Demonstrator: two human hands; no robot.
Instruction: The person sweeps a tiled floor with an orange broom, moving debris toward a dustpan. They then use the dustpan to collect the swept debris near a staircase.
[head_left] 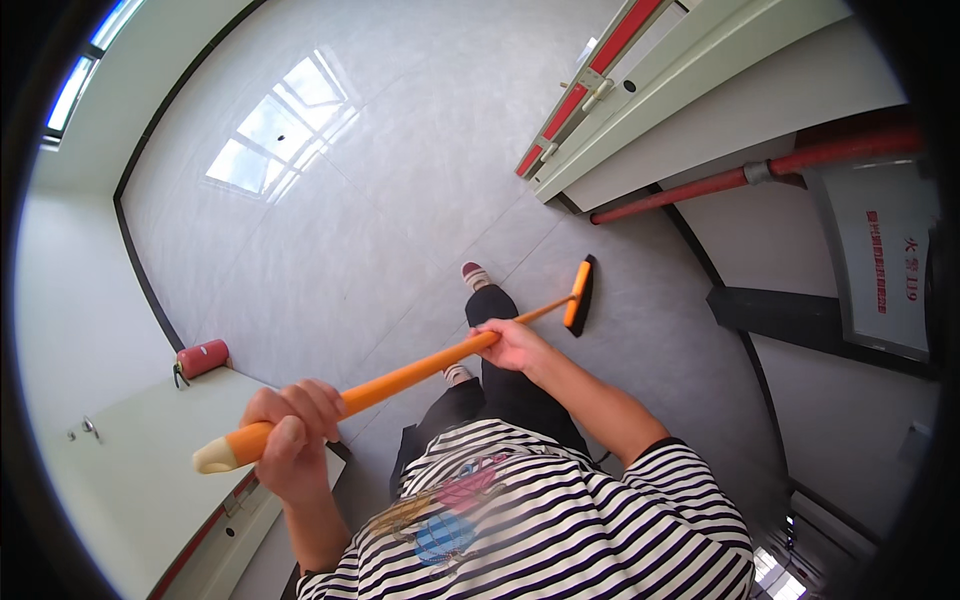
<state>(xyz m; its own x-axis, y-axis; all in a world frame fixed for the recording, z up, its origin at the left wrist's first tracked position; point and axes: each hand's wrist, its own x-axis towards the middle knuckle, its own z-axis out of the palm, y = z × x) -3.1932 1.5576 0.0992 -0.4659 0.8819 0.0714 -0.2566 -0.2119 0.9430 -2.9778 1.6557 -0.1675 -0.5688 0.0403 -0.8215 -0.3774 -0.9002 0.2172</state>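
Observation:
An orange-handled broom slants across my body from lower left to upper right. Near its cream end cap, my left hand is closed around the handle. Farther down the shaft, my right hand grips it too, palm partly turned up. The broom's head, orange with dark bristles, rests on the grey floor to the right of my feet.
Along the right runs a red pipe by a white door edge with red strips. A printed clear-fronted box hangs at far right. Left, a red fire extinguisher stands beside a white door. Black skirting borders the floor.

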